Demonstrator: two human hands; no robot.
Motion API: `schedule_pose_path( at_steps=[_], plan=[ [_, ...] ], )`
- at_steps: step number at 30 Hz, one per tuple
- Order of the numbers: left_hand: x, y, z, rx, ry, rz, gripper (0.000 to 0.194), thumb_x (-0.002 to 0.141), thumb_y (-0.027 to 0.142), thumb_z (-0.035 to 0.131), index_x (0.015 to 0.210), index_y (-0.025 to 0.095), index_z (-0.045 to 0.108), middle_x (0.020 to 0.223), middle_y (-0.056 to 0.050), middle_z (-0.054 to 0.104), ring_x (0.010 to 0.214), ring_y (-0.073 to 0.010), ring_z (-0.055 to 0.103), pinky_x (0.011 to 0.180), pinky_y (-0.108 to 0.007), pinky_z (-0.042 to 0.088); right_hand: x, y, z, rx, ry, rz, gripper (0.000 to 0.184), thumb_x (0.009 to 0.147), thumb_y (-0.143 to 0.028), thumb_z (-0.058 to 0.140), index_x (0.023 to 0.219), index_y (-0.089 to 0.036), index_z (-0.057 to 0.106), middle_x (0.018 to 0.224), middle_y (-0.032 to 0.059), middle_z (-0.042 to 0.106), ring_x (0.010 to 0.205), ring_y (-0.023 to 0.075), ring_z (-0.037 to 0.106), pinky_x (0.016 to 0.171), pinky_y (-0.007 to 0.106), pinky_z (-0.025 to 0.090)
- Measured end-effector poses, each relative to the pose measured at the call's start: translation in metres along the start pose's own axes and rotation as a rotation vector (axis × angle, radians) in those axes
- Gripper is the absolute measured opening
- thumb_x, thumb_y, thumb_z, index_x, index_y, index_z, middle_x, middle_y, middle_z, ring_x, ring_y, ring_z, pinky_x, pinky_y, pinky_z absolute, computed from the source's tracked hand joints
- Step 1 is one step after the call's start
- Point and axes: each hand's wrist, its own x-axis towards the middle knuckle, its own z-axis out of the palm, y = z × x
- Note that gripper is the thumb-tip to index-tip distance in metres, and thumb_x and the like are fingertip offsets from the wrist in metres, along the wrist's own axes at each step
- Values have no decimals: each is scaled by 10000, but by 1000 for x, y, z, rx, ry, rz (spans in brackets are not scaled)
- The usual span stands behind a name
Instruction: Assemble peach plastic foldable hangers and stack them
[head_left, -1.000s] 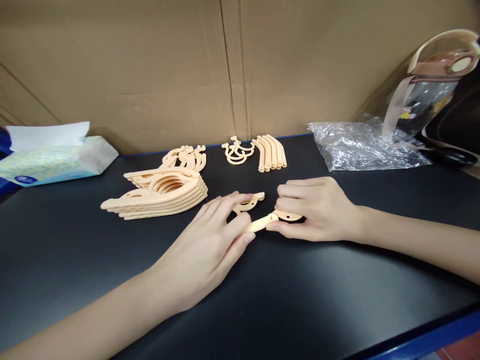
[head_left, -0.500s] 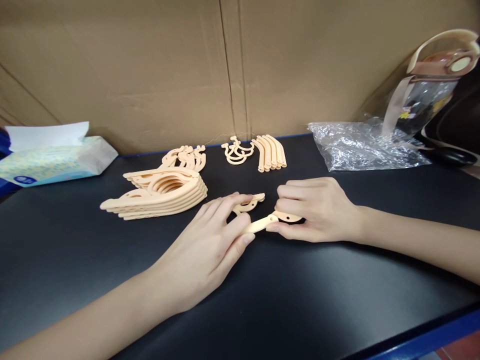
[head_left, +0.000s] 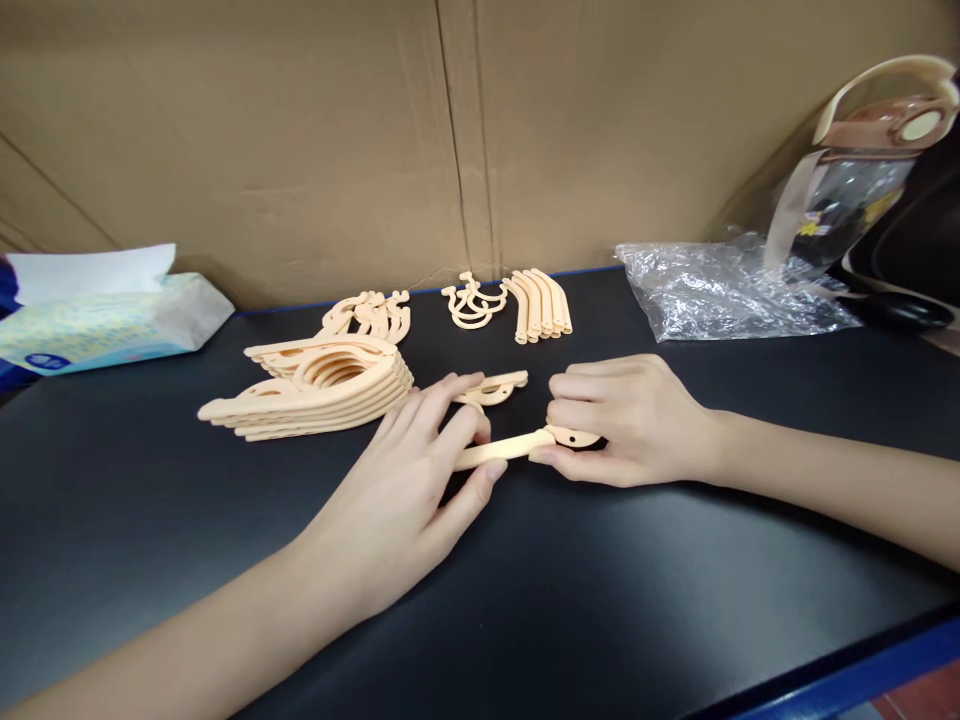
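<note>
1. A cream bar (head_left: 510, 451) is pinched at its left end between the thumb and the bent fingers of the left hand (head_left: 409, 465); the grip is narrow.
2. The bar's other end is held at the right thumb tip by the right hand (head_left: 637, 420), whose fingers are curled tightly.
3. A small holed piece (head_left: 571, 438) is held between the right thumb and those curled fingers, and is met by the bar's end; whether the two are locked together cannot be told.
4. A second holed piece (head_left: 495, 391) is partly covered by the outstretched left fingertips; whether it is gripped cannot be told.
5. Just left of the left fingers, a stack of hanger arms (head_left: 360, 385) is set on the black bench (head_left: 562, 600).
6. Beyond the fingers of both hands, hooks (head_left: 469, 325) and a row of curved bars (head_left: 556, 300) are laid out.
7. Well to the right, beyond the right fingers, a plastic bag (head_left: 682, 295) is seen beside a bottle (head_left: 855, 200).
</note>
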Motion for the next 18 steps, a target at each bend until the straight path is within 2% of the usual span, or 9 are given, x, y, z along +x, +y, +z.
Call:
schedule_pose_path(
  at_steps=[5,11,16,18],
  plan=[
    [-2,-1,2,45,49,-36,239,1007,452,465,1131,258,533,1491,-108,448,1387,-321,441,1060,-528,429,0,1,0,52,-15,-9,399,953,-402,543,614,-195,508,572,-47,435,533,111,361,501,267,267],
    [0,-1,2,49,38,-23,411,974,576,499,1202,242,574,1486,-124,472,1367,-350,464,1081,-541,423,2,0,-2,151,-79,-86,213,849,-340,514,713,-185,568,634,-29,457,590,134,356,542,289,281],
    [0,-2,1,83,34,9,521,968,624,477,1284,221,570,1472,-145,490,1340,-359,478,1066,-551,429,4,0,-1,96,-75,-109,359,899,-470,547,657,-207,505,642,-16,460,627,152,354,556,306,271],
    [-1,-2,1,104,42,19,564,969,632,466,1322,201,556,1466,-156,499,1325,-357,488,1059,-540,436,4,0,0,71,-57,-118,401,926,-498,547,656,-202,518,671,4,515,648,158,387,582,309,300]
  ],
)
